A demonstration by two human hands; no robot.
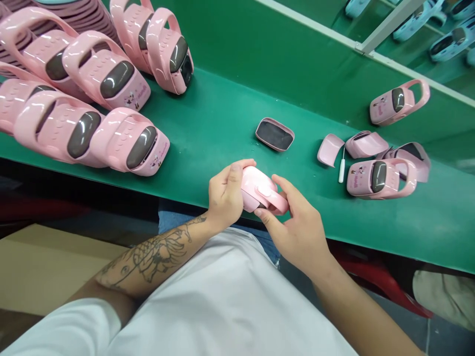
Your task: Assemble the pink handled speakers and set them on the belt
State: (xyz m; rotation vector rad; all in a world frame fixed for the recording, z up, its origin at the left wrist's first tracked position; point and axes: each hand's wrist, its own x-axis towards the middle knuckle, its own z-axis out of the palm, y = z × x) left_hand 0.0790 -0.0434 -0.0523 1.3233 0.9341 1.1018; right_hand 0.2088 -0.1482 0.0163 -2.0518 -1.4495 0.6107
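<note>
Close in front of my body, both hands hold one pink plastic housing with a loop handle (256,185). My left hand (227,193) is wrapped round its left end, the thumb lying over the top. At the handle end, the fingertips and thumb of my right hand (299,222) pinch the part from both sides. The underside of the housing is hidden. Just beyond my hands, a shallow pink tray-like piece with a dark inside (275,134) lies on the green bench (218,128).
Several finished-looking pink housings with dark windows (129,141) crowd the left, before stacked pink parts (83,17). On the right are another handled housing (382,178), curved pink pieces (330,150) and a white-handled screwdriver-like tool (342,170). Blue housings (452,42) stand behind the divider rail (330,34).
</note>
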